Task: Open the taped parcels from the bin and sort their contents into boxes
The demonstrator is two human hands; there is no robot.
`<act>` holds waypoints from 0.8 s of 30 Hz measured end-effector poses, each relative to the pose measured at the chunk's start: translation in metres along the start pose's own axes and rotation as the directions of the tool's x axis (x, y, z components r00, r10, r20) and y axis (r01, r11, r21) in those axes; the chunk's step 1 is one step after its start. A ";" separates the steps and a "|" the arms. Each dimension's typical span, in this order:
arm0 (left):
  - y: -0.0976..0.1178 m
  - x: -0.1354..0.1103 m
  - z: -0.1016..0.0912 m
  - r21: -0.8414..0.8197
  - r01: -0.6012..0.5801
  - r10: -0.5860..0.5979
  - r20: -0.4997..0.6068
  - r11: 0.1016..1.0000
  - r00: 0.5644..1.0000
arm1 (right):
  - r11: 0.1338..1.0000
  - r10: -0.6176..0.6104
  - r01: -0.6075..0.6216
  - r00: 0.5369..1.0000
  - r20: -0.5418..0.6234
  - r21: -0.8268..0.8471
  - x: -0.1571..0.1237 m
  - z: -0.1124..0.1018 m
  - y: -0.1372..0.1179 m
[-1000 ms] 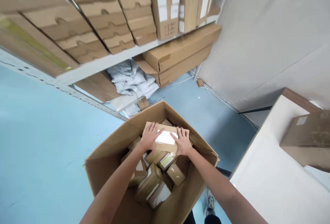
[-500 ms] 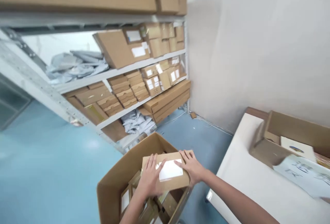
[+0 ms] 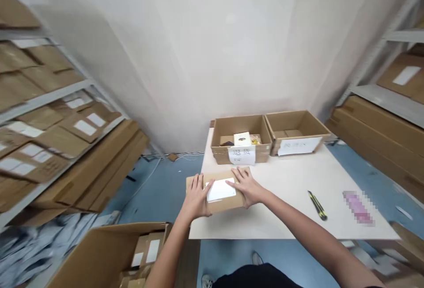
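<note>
Where forearms (image 3: 293,221) converge, left hand (image 3: 195,200), right hand (image 3: 249,189) clasp carton (image 3: 220,191) by ends, fingers (image 3: 195,183) spread.

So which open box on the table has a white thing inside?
The left box, nearer the right hand: a white thing shows inside it, while the right box shows none.

Paper signs (image 3: 242,155) on open boxes (image 3: 263,153) seem handwritten, but unreadable.

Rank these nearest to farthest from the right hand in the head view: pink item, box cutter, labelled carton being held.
From the right hand:
1. Labelled carton: in its grasp, extending left.
2. Box cutter: on the table, to the right.
3. Pink item, pixelated: farther right on the table.
</note>
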State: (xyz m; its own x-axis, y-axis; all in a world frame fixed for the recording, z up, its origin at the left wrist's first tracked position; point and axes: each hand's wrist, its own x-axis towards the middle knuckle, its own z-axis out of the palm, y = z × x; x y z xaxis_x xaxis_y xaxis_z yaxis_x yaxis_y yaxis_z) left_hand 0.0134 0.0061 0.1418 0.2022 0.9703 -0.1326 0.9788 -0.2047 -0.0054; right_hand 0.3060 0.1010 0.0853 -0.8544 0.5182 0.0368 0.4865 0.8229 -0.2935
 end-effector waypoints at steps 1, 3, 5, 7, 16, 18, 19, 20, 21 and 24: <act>0.017 0.026 0.001 -0.013 -0.052 0.052 0.019 0.999 0.998 | 0.998 0.060 -0.060 0.998 0.007 -0.015 -0.021 -0.006 0.017; 0.048 0.072 0.006 -0.035 -0.152 0.154 0.044 0.988 0.987 | 0.985 0.167 -0.166 0.986 0.022 -0.039 -0.056 -0.013 0.046; 0.075 0.108 0.020 -0.054 -0.220 0.223 0.058 0.974 0.973 | 0.965 0.261 -0.259 0.964 0.043 -0.050 -0.082 -0.011 0.072; 0.097 0.134 0.042 -0.077 -0.241 0.249 0.118 0.967 0.961 | 0.922 0.388 -0.386 0.914 0.117 -0.044 -0.100 -0.001 0.095; 0.114 0.145 0.130 -0.190 -0.153 0.202 0.271 0.970 0.941 | 0.738 0.653 -0.673 0.731 0.196 0.048 -0.140 0.074 0.114; 0.114 0.139 0.135 -0.171 -0.153 0.189 0.222 0.973 0.956 | 0.714 0.684 -0.698 0.712 0.160 0.053 -0.140 0.081 0.105; 0.116 0.137 0.138 -0.156 -0.151 0.180 0.189 0.976 0.965 | 0.706 0.694 -0.706 0.705 0.146 0.054 -0.139 0.082 0.103; 0.120 0.135 0.140 -0.140 -0.143 0.162 0.143 0.980 0.976 | 0.700 0.702 -0.712 0.700 0.133 0.052 -0.138 0.083 0.101; 0.127 0.133 0.142 -0.129 -0.131 0.143 0.087 0.983 0.986 | 0.696 0.708 -0.716 0.696 0.120 0.050 -0.136 0.082 0.100; 0.158 0.127 0.151 -0.142 -0.099 0.093 -0.050 0.985 0.994 | 0.675 0.731 -0.736 0.676 0.098 0.045 -0.130 0.079 0.100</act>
State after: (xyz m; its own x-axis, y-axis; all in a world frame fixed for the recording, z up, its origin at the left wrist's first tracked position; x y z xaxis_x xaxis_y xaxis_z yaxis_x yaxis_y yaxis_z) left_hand 0.1888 0.0774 -0.0252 0.2935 0.9524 -0.0823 0.9486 -0.2794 0.1489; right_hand 0.4513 0.0979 -0.0241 -0.2399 0.9286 -0.2832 0.9493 0.1634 -0.2686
